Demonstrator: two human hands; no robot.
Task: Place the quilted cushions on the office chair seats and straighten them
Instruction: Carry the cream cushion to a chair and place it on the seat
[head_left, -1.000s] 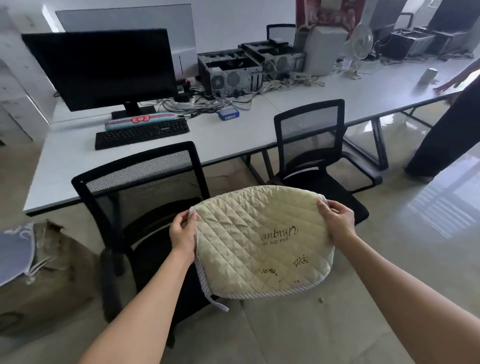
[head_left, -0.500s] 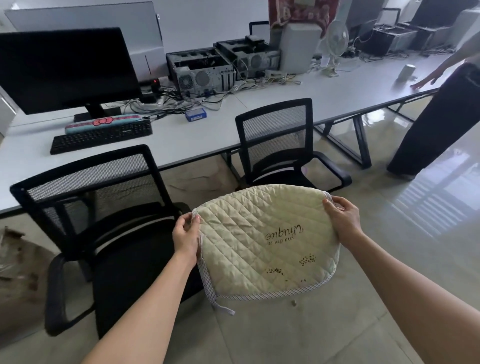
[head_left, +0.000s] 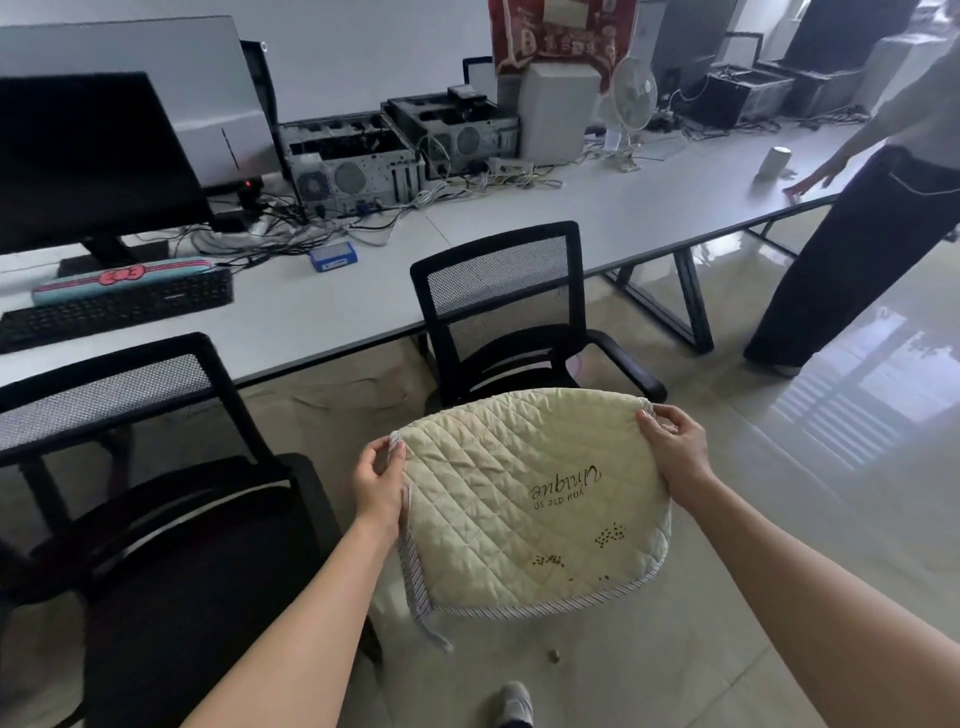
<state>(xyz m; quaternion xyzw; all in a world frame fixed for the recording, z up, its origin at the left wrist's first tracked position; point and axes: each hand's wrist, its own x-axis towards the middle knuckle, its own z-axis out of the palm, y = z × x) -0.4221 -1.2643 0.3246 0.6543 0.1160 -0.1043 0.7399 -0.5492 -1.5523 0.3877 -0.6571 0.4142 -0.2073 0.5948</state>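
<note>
I have the cream quilted cushion (head_left: 530, 499) pinched at its far corners, my left hand (head_left: 379, 480) closed on one corner and my right hand (head_left: 672, 447) closed on the other. It hangs flat in the air just in front of the farther office chair (head_left: 501, 306), covering its seat, with the nearer office chair (head_left: 156, 467) to that chair's left.

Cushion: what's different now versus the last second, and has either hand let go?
Neither hand let go. The left hand and right hand grip the cushion's side edges as before, print upside down. The view has swung right: the cushion, earlier in front of the nearer chair, is now before the second chair, not on either seat.
</note>
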